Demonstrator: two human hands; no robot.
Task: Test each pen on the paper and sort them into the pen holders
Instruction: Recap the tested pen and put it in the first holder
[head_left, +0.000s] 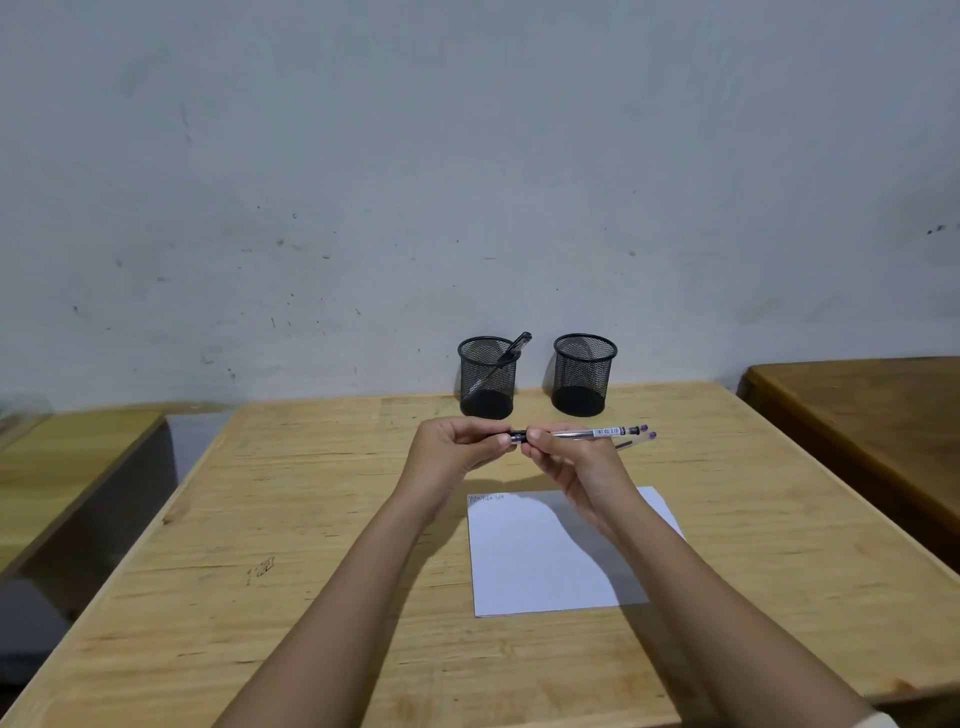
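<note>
Both hands (457, 452) (569, 460) grip a pen (597, 432); holders (487, 376) (584, 374) beyond, paper (519, 561) nearer.

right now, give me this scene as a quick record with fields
left hand: pinches the dark end of a pen
right hand: grips the same pen; a second pen juts out beside it
left holder: one black pen leaning inside
right holder: no pen visible
paper: flat on table, scribbles at the far left corner
</note>
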